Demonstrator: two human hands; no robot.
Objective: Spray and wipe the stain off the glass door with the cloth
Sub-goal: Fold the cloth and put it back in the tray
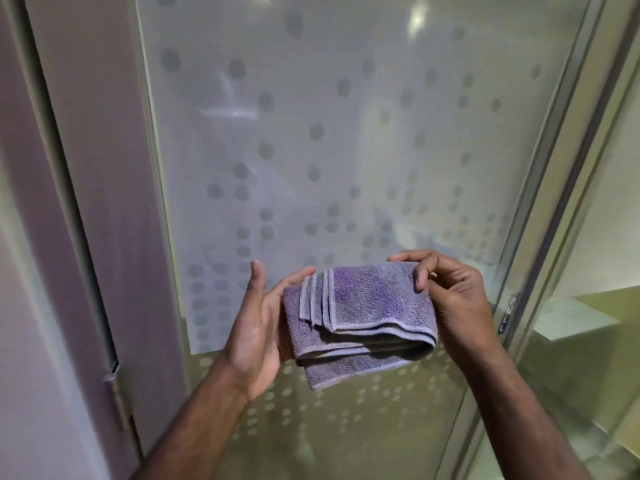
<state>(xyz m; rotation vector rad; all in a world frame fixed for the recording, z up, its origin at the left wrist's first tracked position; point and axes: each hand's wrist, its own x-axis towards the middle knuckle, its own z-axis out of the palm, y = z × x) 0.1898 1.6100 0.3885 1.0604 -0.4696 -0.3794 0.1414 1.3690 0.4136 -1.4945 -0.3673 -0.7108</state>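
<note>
A frosted glass door [346, 133] with a pattern of grey dots fills the view in front of me. Both hands hold a folded purple-grey cloth [360, 317] just before its lower part. My left hand [256, 327] supports the cloth from the left and underneath, thumb raised, fingers hidden behind the fabric. My right hand [450, 299] pinches the cloth's top right edge between thumb and fingers. No spray bottle is in view, and I cannot make out a distinct stain on the glass.
A metal door frame [554, 202] runs down the right side, with another glass pane [588, 341] beyond it. On the left stands a grey wall panel [104, 202] with a metal strip [86, 237].
</note>
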